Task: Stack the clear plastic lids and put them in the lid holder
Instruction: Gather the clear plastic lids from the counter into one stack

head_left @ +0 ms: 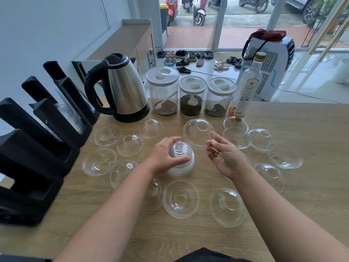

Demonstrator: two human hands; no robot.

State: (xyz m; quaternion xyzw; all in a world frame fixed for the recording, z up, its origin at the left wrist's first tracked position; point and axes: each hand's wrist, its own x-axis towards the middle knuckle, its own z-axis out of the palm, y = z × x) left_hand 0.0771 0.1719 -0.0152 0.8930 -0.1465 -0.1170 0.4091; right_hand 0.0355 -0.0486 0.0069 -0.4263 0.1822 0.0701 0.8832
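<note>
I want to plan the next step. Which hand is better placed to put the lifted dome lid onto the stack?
The right hand: it already pinches the dome lid beside the lid stack, which the left hand steadies.

- bright, even daylight enters through the glass doors (245, 21) at the back.
- soft glare on the kettle (124, 86).
- wide-angle bending at edges; black rack (28, 148) slightly blurred.

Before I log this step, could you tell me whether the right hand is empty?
No, the right hand pinches a clear dome lid by its rim.
</note>
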